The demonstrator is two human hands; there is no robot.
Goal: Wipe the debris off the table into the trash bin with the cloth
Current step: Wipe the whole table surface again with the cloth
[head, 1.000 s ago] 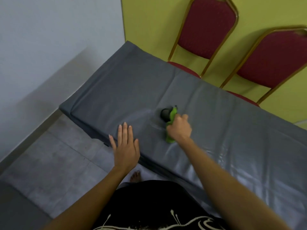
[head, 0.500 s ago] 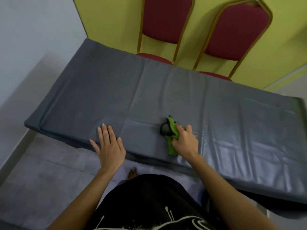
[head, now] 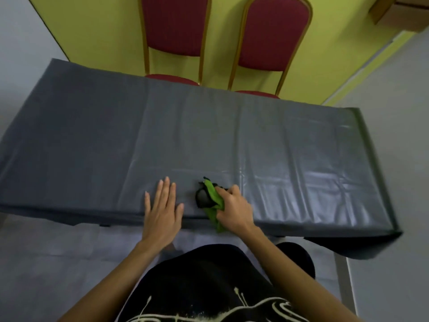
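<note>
My right hand [head: 232, 206] grips a green and black cloth [head: 210, 197], bunched up and pressed on the grey table cover [head: 209, 135] close to the near edge. A strip of the cloth hangs over that edge. My left hand [head: 162, 209] lies flat on the cover just left of the cloth, fingers spread, holding nothing. I make out no debris on the cover, and no trash bin shows in this view.
Two red padded chairs [head: 176, 26] [head: 274, 36] with gold frames stand behind the table against a yellow wall. The cover's right end [head: 371, 182] droops over the table corner. Grey floor [head: 46, 263] surrounds my legs below the near edge.
The view has swung right and now faces the table squarely. My right hand has dragged the cloth toward the near edge, and my left hand has stayed flat beside it.
</note>
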